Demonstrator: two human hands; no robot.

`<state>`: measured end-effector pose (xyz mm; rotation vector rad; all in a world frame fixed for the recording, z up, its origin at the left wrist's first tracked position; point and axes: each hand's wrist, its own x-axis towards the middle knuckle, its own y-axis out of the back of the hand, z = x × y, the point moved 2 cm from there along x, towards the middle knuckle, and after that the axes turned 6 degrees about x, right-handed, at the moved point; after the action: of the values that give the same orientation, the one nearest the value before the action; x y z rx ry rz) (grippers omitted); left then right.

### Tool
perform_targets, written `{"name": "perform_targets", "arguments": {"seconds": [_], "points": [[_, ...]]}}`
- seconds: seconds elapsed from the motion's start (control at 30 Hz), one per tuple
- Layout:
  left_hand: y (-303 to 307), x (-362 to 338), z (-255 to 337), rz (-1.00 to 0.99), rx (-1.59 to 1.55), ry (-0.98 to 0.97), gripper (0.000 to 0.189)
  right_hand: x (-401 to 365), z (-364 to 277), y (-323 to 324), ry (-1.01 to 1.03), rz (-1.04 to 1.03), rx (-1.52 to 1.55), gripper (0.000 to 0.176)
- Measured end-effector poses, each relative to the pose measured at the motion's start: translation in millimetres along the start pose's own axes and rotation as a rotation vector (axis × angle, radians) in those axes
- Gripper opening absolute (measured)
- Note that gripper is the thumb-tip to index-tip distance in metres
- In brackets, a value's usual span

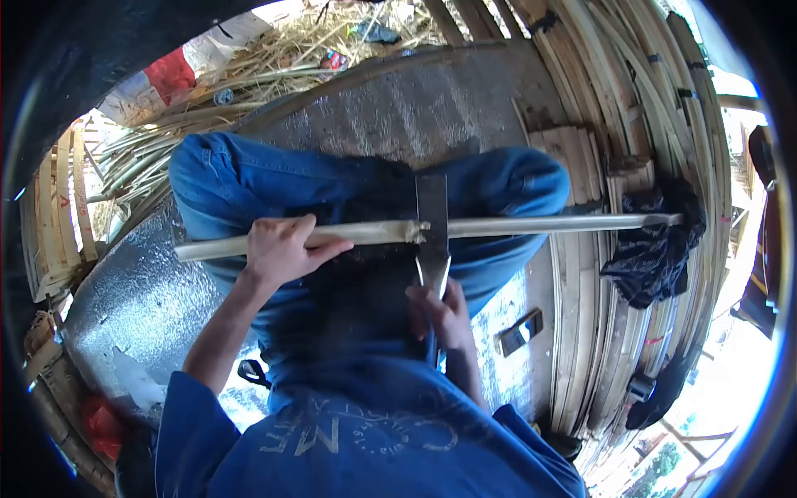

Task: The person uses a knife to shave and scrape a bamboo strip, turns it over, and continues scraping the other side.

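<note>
Left grip clamps a bamboo strip, right grip a knife — blade crosswise, floor open past the knees.

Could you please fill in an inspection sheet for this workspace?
Surface: shiny floor covering, with bright glare.
Job's things: pale strip across the lap, meeting the knife; another length extends past the blade; whether they are one piece is hidden.
Clutter: phone on the right; crumpled black plastic by the stacked strips.
Hands: left hand grips the pale strip; right hand holds the knife's handle.
Cables: nothing seen.
Surroundings: stacked strips rightward; dry scraps ahead.
</note>
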<state>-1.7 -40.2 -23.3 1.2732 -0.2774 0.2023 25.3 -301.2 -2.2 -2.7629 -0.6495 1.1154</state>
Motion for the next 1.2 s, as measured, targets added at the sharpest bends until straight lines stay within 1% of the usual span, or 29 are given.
{"name": "perform_targets", "arguments": {"seconds": [0.03,0.07,0.1,0.13,0.17,0.2,0.23,0.33,0.4,0.43,0.47,0.53,0.57,0.6,0.63,0.67,0.7,0.77,0.8,0.83,0.87,0.9,0.93,1.03,1.07,1.1,1.13,1.17,1.2], "points": [[4.5,-4.2,7.8,-0.006,-0.005,-0.016,0.061,-13.9,3.0,2.3,-0.016,-0.035,0.061,0.02],[4.5,3.5,6.5,0.032,0.011,-0.037,0.061,-22.8,-7.3,5.7,-0.008,0.018,-0.015,0.011],[1.9,10.0,2.2,0.051,0.017,-0.039,0.061,-36.3,-7.5,15.5,-0.019,0.195,0.208,0.011],[0.6,4.8,3.1,0.026,0.02,-0.023,0.061,-56.6,-16.4,30.4,-0.067,0.584,0.193,0.011],[-1.1,0.9,4.1,0.004,0.027,-0.005,0.061,-69.2,-38.3,48.8,0.256,0.409,0.189,0.013],[-1.5,0.1,4.2,0.009,0.027,0.007,0.062,-82.9,-45.6,73.2,0.51,0.289,0.305,0.014],[-1.2,-0.3,4.3,0.007,0.026,0.002,0.062,-93.6,-73.0,68.9,0.631,0.258,0.298,0.016],[-2.7,1.3,4.0,-0.022,0.013,0.014,0.061,-77.5,-56.8,68.3,0.604,0.166,0.244,0.017],[-3.8,0.6,3.8,-0.057,0.04,0.028,0.06,-22.1,-5.1,13.9,0.177,0.051,0.04,0.017],[-2.7,2.5,3.6,-0.055,0.039,0.02,0.06,-10.0,8.7,1.1,-0.031,-0.003,-0.059,0.017],[-0.9,6.6,1.0,-0.017,0.044,0.015,0.059,-3.5,5.5,4.0,-0.016,-0.013,-0.065,0.017],[3.9,-4.9,7.9,-0.026,0.018,-0.004,0.059,-21.0,10.4,11.1,-0.081,-0.025,-0.009,0.022],[0.6,2.3,4.5,-0.006,0.009,-0.003,0.059,-29.9,5.3,17.2,-0.055,0.014,-0.029,0.022],[-0.7,2.3,4.5,-0.009,-0.01,0.007,0.059,-44.9,-2.4,24.3,-0.031,0.156,0.123,0.026],[-0.4,0.2,5.5,-0.017,-0.012,0.019,0.059,-65.4,-32.0,25.2,0.111,0.423,0.123,0.032],[0.1,2.1,4.9,-0.007,0.015,0.012,0.06,-80.6,-35.7,51.7,0.183,0.502,0.207,0.039],[1.5,0.9,5.9,-0.007,0.038,-0.003,0.06,-86.0,-41.7,75.4,0.169,0.503,0.208,0.039],[1.8,2.2,6.0,-0.022,0.049,-0.006,0.061,-82.7,-90.6,68.2,0.691,-0.528,0.521,0.051],[1.0,1.7,6.6,-0.041,0.024,0.017,0.06,-68.6,-61.0,60.3,0.693,-0.532,0.517,0.051],[0.4,0.9,7.2,-0.058,0.0,0.041,0.061,-36.4,3.5,44.2,0.39,-0.237,0.215,0.031],[1.1,-1.6,7.2,-0.055,0.002,0.042,0.061,-17.6,46.1,28.5,0.083,0.06,-0.081,0.024],[3.2,-3.8,5.5,-0.034,0.0,0.016,0.061,-15.7,5.7,-9.1,-0.012,0.089,-0.068,0.018],[3.1,0.0,2.7,0.007,0.01,0.003,0.062,-10.7,2.0,-4.9,0.0,-0.065,0.039,0.013],[1.9,-0.1,5.7,0.039,0.015,-0.012,0.062,-21.2,-0.8,1.3,-0.028,-0.018,0.007,0.017],[2.5,2.0,6.7,-0.024,0.01,0.001,0.062,-27.2,-9.1,7.9,-0.058,-0.015,-0.01,0.015],[1.8,-0.5,7.8,-0.033,0.001,0.006,0.062,-38.9,-7.4,16.1,0.009,0.146,0.082,0.018],[0.9,-1.6,6.8,-0.008,0.014,0.003,0.063,-53.6,-11.2,35.5,-0.046,0.271,0.34,0.023],[-0.1,-0.6,4.6,0.025,0.034,0.001,0.063,-71.4,-41.7,35.0,0.133,0.533,0.133,0.033],[0.0,-3.4,6.1,0.014,0.029,0.008,0.063,-78.9,-46.5,61.5,0.418,0.277,0.331,0.037]]}}
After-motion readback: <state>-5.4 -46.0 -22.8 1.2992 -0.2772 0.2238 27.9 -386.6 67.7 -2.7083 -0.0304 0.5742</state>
